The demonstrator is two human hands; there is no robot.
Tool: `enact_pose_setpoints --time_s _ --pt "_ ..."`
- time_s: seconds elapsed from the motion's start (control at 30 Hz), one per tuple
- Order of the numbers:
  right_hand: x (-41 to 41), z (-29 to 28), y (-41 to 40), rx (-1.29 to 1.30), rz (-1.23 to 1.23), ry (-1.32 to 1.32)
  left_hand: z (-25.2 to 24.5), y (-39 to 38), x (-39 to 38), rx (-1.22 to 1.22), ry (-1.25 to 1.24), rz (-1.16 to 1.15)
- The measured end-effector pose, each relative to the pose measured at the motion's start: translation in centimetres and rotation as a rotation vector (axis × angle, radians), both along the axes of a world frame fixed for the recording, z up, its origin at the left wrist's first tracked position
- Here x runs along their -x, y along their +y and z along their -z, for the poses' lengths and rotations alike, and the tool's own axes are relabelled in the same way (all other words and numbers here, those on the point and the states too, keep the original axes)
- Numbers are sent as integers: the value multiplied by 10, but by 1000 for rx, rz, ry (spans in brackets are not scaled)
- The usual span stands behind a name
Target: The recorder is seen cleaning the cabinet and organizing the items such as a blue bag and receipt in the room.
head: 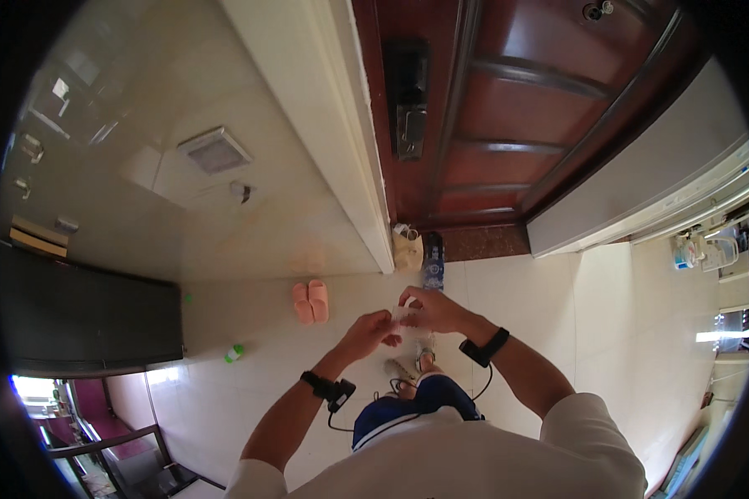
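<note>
In front of my body, my left hand (pixel 368 334) and my right hand (pixel 435 310) come together over the floor. Between their fingers is a small, flat, whitish piece (pixel 403 316), partly see-through, with faint marks on it. Its left edge is pinched by my left fingers, while my right fingers hold it from the other side. Whether it is paper or plastic film I cannot tell. Dark bands with small boxes and cables are strapped to both wrists.
Ahead stands a dark red panelled door (pixel 512 118) with a black handle plate (pixel 410 103). A beige bag (pixel 407 252) and a blue patterned item (pixel 434 262) stand by its frame. Pink slippers (pixel 311 302) and a green-and-white object (pixel 234 353) lie left. The tiled wall carries a switch plate (pixel 215 151).
</note>
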State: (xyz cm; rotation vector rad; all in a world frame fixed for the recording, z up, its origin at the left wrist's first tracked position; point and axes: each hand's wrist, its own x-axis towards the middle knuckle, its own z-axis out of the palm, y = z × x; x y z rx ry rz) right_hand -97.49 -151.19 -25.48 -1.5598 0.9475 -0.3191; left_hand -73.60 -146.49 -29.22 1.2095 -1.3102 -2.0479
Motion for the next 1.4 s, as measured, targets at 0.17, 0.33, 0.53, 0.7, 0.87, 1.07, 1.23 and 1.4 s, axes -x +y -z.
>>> enact_pose_setpoints --time_s 0.17,0.33,0.53,0.7,0.87,1.07,1.23,1.4 --pt "-9 -12 28 164 -100 92 -15 17 -8 -5 28 61" --pt "12 -4 30 -92 -7 67 -8 27 -13 90 -72 -48" --pt "14 3 1 -96 14 -10 -1 5 12 -18 68 -344" --pt "62 72 -66 -23 -81 45 31 -37 37 -54 39 -230" --pt "125 165 -153 -268 269 -18 55 -76 41 -62 -28 -370" --pt "131 299 -237 -588 541 157 87 -55 5 -145 -185 -684" --pt "93 357 -274 -660 473 150 96 -10 -14 -255 -284 -733" --pt "61 367 -265 -762 301 191 84 16 -24 -300 -367 -777"
